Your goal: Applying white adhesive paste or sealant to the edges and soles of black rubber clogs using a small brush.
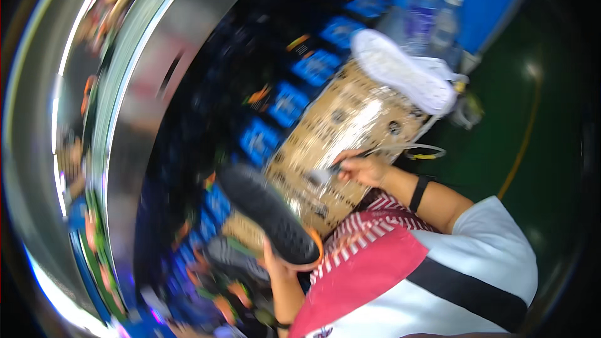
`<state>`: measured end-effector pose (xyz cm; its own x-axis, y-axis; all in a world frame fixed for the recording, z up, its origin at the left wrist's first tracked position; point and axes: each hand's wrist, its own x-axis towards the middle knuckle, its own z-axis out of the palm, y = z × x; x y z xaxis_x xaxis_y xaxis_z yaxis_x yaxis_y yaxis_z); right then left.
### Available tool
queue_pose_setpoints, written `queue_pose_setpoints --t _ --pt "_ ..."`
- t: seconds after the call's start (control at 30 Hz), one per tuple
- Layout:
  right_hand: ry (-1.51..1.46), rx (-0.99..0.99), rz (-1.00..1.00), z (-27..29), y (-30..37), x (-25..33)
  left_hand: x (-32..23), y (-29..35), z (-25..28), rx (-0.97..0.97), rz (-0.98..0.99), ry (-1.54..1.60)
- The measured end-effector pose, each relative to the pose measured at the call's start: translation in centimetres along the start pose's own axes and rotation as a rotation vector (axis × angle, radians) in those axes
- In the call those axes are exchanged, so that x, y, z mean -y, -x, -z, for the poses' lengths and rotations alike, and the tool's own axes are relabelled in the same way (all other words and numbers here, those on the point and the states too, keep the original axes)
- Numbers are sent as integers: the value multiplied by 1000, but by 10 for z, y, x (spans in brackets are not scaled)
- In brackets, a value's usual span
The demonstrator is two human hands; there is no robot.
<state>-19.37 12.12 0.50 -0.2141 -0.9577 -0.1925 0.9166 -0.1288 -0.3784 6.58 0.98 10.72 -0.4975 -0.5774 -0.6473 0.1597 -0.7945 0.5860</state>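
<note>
My left hand [280,264] is closed round the heel end of a dark shoe sole [266,209] with an orange edge at its heel. The sole is held tilted, its long face turned up. In my right hand [366,169] is a brush [322,175] with a dark handle and pale bristles, its tip apart from the sole and above a tape-covered cardboard surface [338,116]. A thin pale cord [407,147] runs beside that hand. Another dark grey sole [235,256] is partly hidden behind my left hand. The picture is blurred by motion.
Beyond the cardboard, a row of blue blocks [288,104] runs along a dark line with orange pieces between. A white sole [407,75] lies at the cardboard's far end, near two plastic bottles [422,15]. A metal housing [163,69] curves along the left; green floor [501,125] is at right.
</note>
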Motion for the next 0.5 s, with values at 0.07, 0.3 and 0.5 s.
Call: queue_pose_setpoints --t 0.07,0.3,0.5 --pt "-34 -46 18 -3 4 4 3 -2 3 36 -48 -45" --pt "-3 -42 77 -3 1 1 6 30 -3 64 -205 -137" --pt "15 31 92 8 1 -3 -17 64 10 191 -327 -59"
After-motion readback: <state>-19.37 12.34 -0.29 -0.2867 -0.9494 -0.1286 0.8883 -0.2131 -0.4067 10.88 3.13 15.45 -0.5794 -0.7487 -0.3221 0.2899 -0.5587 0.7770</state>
